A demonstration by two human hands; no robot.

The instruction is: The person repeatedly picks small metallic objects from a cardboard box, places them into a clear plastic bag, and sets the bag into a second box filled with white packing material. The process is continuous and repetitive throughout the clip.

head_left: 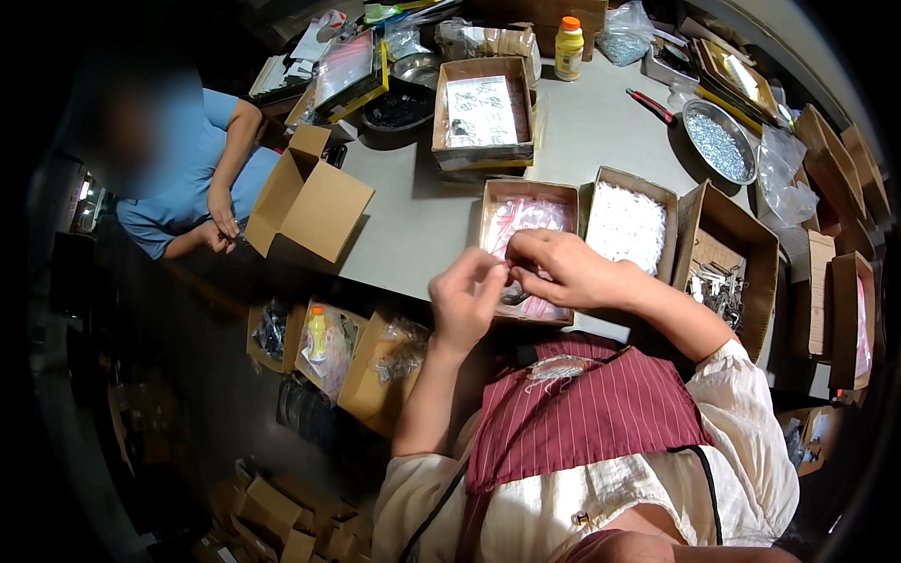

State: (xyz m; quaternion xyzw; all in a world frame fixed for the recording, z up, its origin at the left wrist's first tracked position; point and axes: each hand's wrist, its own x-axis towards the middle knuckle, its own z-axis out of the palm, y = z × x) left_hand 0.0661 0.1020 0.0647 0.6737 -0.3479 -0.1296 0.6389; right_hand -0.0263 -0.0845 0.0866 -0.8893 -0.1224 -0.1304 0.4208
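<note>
My left hand (463, 298) and my right hand (566, 269) meet fingertip to fingertip over a cardboard box (488, 208) of clear plastic bags (526, 214) with red edges. Both are closed in a pinch, the left slightly blurred. What sits between the fingertips is too small and covered to name. A greyish, shiny bit shows just under the right fingers. Beside that box, to the right, stands another full of small white pieces (624, 220). Under my right forearm's far side, a deeper box (699, 202) holds metal hardware (718, 291).
Across the table are a stacked box with a paper sheet (481, 111), a yellow bottle (569, 49), a red cutter knife (651, 106) and a metal bowl of small silvery parts (718, 141). Left, a person in blue (211, 159) works beside an open carton (324, 206). Lower boxes (375, 366) flank the table.
</note>
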